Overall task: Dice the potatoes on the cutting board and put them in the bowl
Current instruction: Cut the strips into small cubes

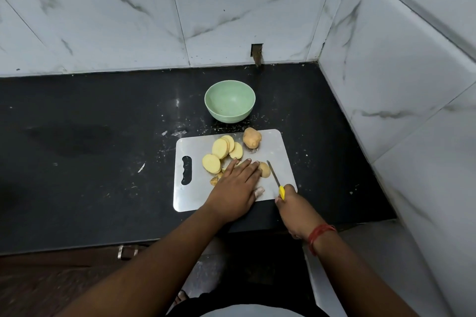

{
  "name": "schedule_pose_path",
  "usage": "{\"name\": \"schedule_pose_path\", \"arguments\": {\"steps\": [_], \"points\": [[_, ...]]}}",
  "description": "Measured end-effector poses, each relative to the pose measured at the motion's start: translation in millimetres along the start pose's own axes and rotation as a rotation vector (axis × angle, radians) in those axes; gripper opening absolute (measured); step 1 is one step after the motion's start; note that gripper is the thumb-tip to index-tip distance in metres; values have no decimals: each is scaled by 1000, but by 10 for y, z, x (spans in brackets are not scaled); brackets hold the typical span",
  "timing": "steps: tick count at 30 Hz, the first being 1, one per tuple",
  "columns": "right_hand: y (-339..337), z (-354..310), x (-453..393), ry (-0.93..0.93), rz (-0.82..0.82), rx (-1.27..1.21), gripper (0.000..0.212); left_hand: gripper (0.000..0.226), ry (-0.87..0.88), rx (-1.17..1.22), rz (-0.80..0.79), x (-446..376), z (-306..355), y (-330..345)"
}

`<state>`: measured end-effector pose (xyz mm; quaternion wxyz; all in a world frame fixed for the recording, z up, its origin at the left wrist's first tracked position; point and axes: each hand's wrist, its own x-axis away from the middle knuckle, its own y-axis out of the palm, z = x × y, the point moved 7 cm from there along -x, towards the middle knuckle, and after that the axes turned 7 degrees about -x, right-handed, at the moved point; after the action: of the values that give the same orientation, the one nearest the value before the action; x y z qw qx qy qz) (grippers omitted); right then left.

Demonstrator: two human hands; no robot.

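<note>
Metal cutting board (188, 201) lies on the black counter (77, 162), toward its right end near the front edge. Left hand (235, 185) lies flat, fingers straight, pressing a potato piece (265, 169) on the board. Right hand (291, 204) grips a yellow-handled knife (276, 179), blade just right of that piece. Potato slices (221, 152) and a whole potato (252, 137) lie at the board's far side. Green bowl (229, 101) sits just behind the board, nothing in it.

One head-worn camera looks forward and steeply down onto the black counter (103, 162) in a tiled corner, close above.
</note>
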<state>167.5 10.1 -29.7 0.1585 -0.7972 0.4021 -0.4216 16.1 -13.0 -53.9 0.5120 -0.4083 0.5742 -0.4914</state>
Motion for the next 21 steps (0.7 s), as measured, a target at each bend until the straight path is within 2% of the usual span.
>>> {"name": "schedule_pose_path", "arguments": {"steps": [8, 12, 16, 21], "points": [[-28, 14, -2, 13, 4, 39, 14, 56, 67, 66, -47, -14, 35, -13], [-29, 24, -5, 31, -3, 17, 14, 53, -17, 131, -35, -8, 4, -56], [-12, 11, -30, 34, -26, 9, 13, 55, -15, 147, -37, -33, 70, -47], [-47, 38, -63, 73, -31, -55, 12, 64, -64, 316, -53, -111, 98, -102]]}}
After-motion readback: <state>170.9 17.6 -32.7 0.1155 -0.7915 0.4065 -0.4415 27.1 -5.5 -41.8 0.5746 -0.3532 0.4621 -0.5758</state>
